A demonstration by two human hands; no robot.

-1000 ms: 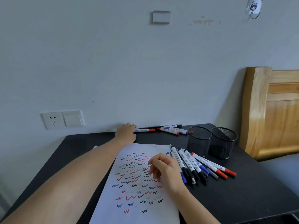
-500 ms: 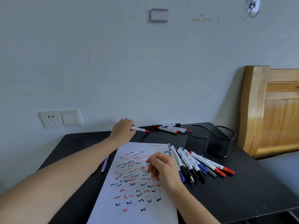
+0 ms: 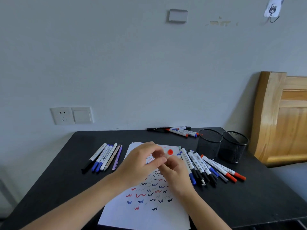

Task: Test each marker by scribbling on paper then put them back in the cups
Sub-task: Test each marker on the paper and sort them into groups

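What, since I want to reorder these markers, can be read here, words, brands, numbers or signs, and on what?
No text is readable.
Right marker pile: barrel print, too small.
Left marker row: barrel print, blurred.
Wall-side markers: too small.
Red-capped marker, pinched between left hand and right hand: motion-blurred.
Paper: scribbles only, no words.
Wall sticker: a drawing, no legible letters.

Your black surface (image 3: 66,188) carries a scribbled sheet of paper (image 3: 146,216) in the middle, a row of pens (image 3: 103,157) on its left, a pile of markers (image 3: 204,165) on its right, a few more markers (image 3: 179,131) at the back edge, and a mesh cup (image 3: 209,143) beside a second cup (image 3: 233,146).
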